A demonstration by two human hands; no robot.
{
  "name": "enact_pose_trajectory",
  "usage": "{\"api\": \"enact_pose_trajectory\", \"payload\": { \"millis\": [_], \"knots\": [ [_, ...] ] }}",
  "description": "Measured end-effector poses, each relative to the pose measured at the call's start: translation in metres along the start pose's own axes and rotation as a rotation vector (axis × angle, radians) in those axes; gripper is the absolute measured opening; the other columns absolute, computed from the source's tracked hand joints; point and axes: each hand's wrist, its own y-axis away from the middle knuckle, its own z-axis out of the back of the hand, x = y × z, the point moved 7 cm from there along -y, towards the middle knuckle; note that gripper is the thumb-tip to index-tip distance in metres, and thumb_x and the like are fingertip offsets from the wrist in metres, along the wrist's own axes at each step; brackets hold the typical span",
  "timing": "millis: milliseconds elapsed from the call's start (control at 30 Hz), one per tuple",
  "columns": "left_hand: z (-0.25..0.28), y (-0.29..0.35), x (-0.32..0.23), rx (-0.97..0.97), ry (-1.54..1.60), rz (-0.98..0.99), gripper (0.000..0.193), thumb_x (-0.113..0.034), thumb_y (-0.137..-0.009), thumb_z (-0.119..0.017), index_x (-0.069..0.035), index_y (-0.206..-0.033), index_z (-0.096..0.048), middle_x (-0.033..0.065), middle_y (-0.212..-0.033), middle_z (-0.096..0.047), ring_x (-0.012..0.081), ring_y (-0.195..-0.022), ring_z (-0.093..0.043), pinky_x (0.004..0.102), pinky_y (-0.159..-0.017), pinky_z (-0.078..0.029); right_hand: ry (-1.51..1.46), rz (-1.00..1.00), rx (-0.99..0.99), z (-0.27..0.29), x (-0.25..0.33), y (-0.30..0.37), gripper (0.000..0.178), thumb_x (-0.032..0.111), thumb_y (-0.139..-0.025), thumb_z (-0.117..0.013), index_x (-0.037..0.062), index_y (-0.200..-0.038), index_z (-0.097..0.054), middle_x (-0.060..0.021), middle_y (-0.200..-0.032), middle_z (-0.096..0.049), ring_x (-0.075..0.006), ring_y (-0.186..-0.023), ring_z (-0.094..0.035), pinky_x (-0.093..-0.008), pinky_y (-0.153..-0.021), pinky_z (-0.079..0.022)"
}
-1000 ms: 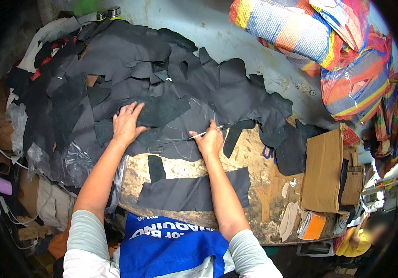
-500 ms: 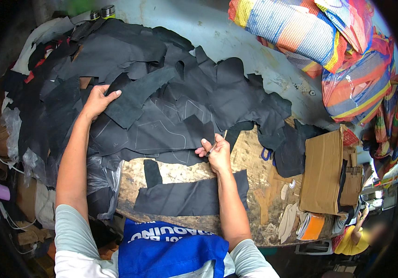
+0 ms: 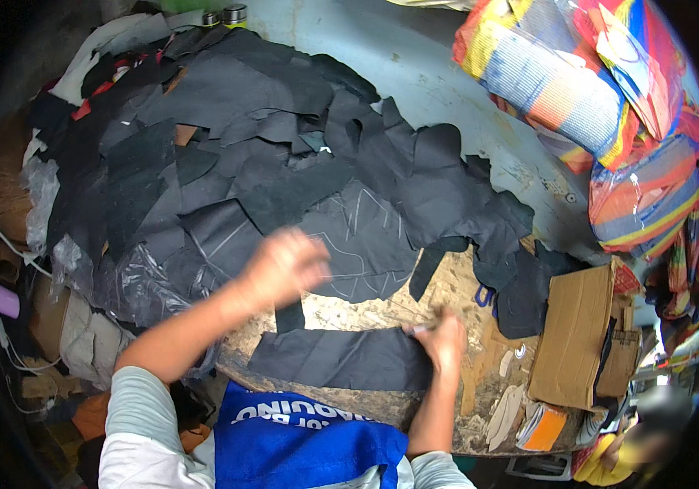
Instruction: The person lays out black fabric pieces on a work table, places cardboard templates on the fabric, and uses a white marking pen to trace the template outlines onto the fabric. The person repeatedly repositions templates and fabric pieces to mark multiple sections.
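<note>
My left hand [image 3: 288, 265], smeared by motion, passes over a black leather-like sheet [image 3: 358, 244] marked with pale outlines; its fingers cannot be read. Closer to me, a long black piece [image 3: 341, 359] lies across the worn wooden table [image 3: 349, 311]. At that piece's right end is my right hand [image 3: 443, 342], fingers closed; a small pale bit shows at the fingertips, too blurred to name. A small black offcut [image 3: 289, 316] sits just behind the long piece, near my left wrist.
Black pieces form a large heap [image 3: 227, 90] against the blue wall [image 3: 415, 73]. Rightward stand a cardboard box [image 3: 569, 334] and pale cut shapes [image 3: 504, 416], with a blue loop [image 3: 484, 296] behind. Striped woven bags [image 3: 561, 90] hang upper right. Someone in yellow [image 3: 602, 464] is at lower right.
My left hand has left the dark piece on the heap and come right and nearer. My right hand has moved right and nearer, from the marked sheet to the long piece's right end.
</note>
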Motion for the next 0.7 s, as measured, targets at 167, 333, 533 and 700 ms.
{"api": "enact_pose_trajectory", "payload": {
  "millis": [167,333,533,700],
  "knots": [
    [-0.118,0.058,-0.079,0.428,0.079,-0.153,0.068,-0.037,-0.071,-0.072,-0.006,-0.126,-0.048,0.0163,-0.124,-0.05,0.0328,-0.117,-0.045,0.041,-0.099,-0.036,-0.138,-0.105,0.249,-0.014,-0.031,0.027,0.037,0.021,-0.061,-0.083,0.0,-0.085,-0.065,-0.0184,-0.074,-0.065,-0.0304,-0.071,-0.064,-0.0371,-0.067,-0.048],
    [-0.167,0.017,-0.109,0.445,0.116,0.04,0.083,-0.028,-0.064,-0.077,0.0,-0.13,-0.037,0.0218,-0.121,-0.05,0.0362,-0.113,-0.05,0.0421,-0.091,-0.043,-0.38,0.144,-0.022,-0.004,-0.001,0.034,0.01,0.005,-0.073,-0.07,-0.0011,-0.078,-0.063,-0.0097,-0.065,-0.061,-0.0161,-0.061,-0.057,-0.0293,-0.06,-0.045],
    [-0.164,-0.006,-0.114,0.731,0.472,0.099,0.04,-0.022,-0.067,-0.074,-0.001,-0.1,-0.063,0.0186,-0.091,-0.065,0.0333,-0.087,-0.064,0.0414,-0.077,-0.049,-0.611,0.191,-0.586,0.038,-0.011,0.059,0.007,-0.001,-0.076,-0.067,-0.0013,-0.08,-0.061,-0.0087,-0.076,-0.061,-0.0171,-0.071,-0.057,-0.0295,-0.069,-0.046],
    [-0.045,-0.105,-0.051,-0.162,0.873,0.002,0.035,-0.021,-0.082,-0.068,0.002,-0.106,-0.056,0.0104,-0.1,-0.063,0.0162,-0.089,-0.058,0.0345,-0.08,-0.049,-0.747,0.139,-0.752,0.039,-0.045,0.071,0.006,-0.001,-0.083,-0.061,-0.0021,-0.085,-0.055,-0.0083,-0.08,-0.057,-0.0149,-0.074,-0.051,-0.0281,-0.07,-0.044]
  ]
}}
